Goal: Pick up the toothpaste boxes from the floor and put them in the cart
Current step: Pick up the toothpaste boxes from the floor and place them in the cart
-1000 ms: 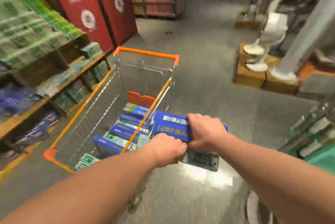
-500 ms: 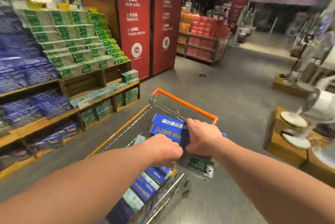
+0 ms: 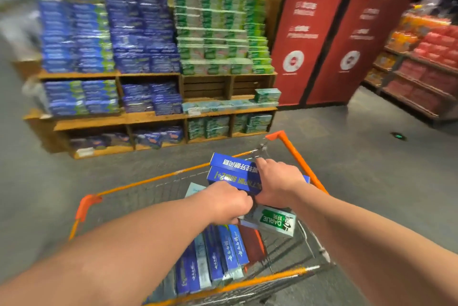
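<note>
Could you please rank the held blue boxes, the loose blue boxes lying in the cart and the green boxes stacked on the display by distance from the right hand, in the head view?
1. Held blue boxes: in the right hand's grip.
2. Loose blue boxes: lying in the cart, below the hand.
3. Green boxes: far ahead, stacked on the display.

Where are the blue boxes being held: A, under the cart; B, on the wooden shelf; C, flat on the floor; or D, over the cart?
D: the left hand and right hand hold the blue boxes over the cart, within its orange rim.
</note>
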Available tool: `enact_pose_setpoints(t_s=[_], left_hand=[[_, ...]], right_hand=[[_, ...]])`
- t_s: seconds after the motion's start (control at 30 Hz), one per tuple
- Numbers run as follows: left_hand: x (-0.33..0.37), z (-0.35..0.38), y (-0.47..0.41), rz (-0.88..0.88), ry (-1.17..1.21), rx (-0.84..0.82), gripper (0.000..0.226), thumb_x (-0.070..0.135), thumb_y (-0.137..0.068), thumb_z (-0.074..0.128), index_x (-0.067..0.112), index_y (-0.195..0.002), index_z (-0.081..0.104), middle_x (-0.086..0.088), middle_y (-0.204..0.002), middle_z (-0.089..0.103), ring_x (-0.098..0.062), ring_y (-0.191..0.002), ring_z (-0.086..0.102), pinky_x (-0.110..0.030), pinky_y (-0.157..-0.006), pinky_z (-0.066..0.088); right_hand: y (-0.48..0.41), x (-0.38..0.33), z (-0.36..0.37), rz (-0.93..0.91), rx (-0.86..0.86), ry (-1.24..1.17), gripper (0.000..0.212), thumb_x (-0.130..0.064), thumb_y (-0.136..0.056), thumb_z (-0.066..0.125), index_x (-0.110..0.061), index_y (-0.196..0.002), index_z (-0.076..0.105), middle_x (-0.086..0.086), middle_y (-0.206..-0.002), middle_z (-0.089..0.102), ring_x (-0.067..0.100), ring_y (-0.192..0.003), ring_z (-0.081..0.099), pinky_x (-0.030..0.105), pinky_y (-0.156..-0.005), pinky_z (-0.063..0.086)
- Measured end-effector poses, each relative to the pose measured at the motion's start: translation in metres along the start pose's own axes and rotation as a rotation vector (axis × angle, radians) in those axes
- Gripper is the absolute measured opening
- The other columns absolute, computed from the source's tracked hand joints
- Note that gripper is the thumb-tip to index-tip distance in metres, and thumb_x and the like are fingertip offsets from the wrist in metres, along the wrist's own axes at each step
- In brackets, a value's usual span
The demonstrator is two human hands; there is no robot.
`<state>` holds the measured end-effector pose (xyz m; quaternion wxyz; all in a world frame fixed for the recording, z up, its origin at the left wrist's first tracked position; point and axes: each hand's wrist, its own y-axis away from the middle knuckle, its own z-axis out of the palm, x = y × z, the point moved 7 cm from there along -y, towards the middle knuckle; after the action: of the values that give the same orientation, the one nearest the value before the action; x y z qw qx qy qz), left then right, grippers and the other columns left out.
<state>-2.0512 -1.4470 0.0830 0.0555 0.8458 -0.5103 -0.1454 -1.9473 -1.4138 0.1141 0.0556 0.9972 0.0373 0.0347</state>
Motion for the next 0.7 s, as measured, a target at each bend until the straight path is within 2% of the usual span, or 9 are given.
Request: enact_pose_setpoints(t_s=[0.13,0.2,0.33,0.4,0.53,0.6,0.63,0.7], left_hand=[[-0.012,0.02,0.003,-0.161,0.088,-0.067,0.036,0.031,-0.095,0.067,0.005,-0.116,0.053,-0.013,-0.109,0.064,-0.036,-0.096,0.066,-0.04,-0.063,0.041],[-0.021,0.033,0.006,-0.249,0.119,-0.095,0.033,0.028,-0.095,0.066,0.005,-0.115,0.053,-0.014,-0.108,0.064,-0.036,-0.094,0.067,-0.041,-0.064,0.042],[-0.039,0.071,0.004,-0.421,0.235,-0.122,0.022,0.008,-0.091,0.062,0.004,-0.112,0.054,-0.014,-0.106,0.066,-0.037,-0.093,0.068,-0.041,-0.059,0.039],[-0.042,0.096,0.003,-0.48,0.281,-0.141,0.025,0.006,-0.086,0.068,0.005,-0.109,0.057,-0.012,-0.102,0.068,-0.035,-0.09,0.07,-0.04,-0.057,0.039],[-0.044,0.126,0.006,-0.687,0.349,-0.158,0.022,0.017,-0.068,0.083,0.008,-0.084,0.071,-0.008,-0.079,0.072,-0.029,-0.07,0.072,-0.032,-0.05,0.038],[-0.039,0.142,0.005,-0.772,0.414,-0.188,0.019,0.02,-0.074,0.079,0.006,-0.084,0.072,-0.007,-0.08,0.073,-0.027,-0.071,0.072,-0.031,-0.052,0.04],[-0.032,0.155,0.004,-0.807,0.458,-0.237,0.021,0.025,-0.071,0.081,0.009,-0.08,0.071,-0.005,-0.074,0.071,-0.024,-0.063,0.071,-0.028,-0.049,0.038],[-0.018,0.185,-0.003,-0.931,0.488,-0.255,0.032,0.035,-0.048,0.088,0.017,-0.063,0.066,0.005,-0.052,0.059,-0.013,-0.04,0.058,-0.018,-0.039,0.034]], right_hand=[[-0.036,-0.02,0.014,-0.214,-0.067,0.005,0.06,-0.052,-0.069,0.071,-0.025,-0.113,0.041,-0.002,-0.113,0.06,0.029,-0.106,0.063,0.037,-0.074,0.045],[-0.055,-0.037,0.022,-0.317,-0.094,0.019,0.064,-0.053,-0.07,0.071,-0.024,-0.118,0.042,-0.001,-0.115,0.059,0.029,-0.108,0.063,0.039,-0.079,0.047],[-0.095,-0.068,0.05,-0.468,-0.147,0.064,0.074,-0.058,-0.07,0.072,-0.024,-0.128,0.04,0.001,-0.12,0.058,0.03,-0.114,0.061,0.042,-0.089,0.051],[-0.112,-0.082,0.072,-0.532,-0.174,0.094,0.074,-0.058,-0.072,0.072,-0.025,-0.131,0.04,0.002,-0.124,0.058,0.031,-0.116,0.059,0.043,-0.092,0.051],[-0.13,-0.11,0.111,-0.701,-0.196,0.166,0.075,-0.06,-0.072,0.071,-0.028,-0.132,0.039,0.0,-0.128,0.058,0.029,-0.118,0.06,0.042,-0.091,0.047],[-0.132,-0.126,0.128,-0.81,-0.209,0.186,0.078,-0.064,-0.072,0.07,-0.029,-0.134,0.039,0.0,-0.127,0.058,0.029,-0.119,0.059,0.043,-0.094,0.046],[-0.133,-0.134,0.136,-0.866,-0.215,0.2,0.078,-0.064,-0.071,0.07,-0.029,-0.134,0.039,0.0,-0.127,0.058,0.028,-0.12,0.058,0.045,-0.096,0.045],[-0.134,-0.15,0.153,-0.985,-0.228,0.231,0.075,-0.062,-0.071,0.069,-0.03,-0.132,0.041,-0.001,-0.126,0.058,0.027,-0.121,0.057,0.045,-0.1,0.041]])
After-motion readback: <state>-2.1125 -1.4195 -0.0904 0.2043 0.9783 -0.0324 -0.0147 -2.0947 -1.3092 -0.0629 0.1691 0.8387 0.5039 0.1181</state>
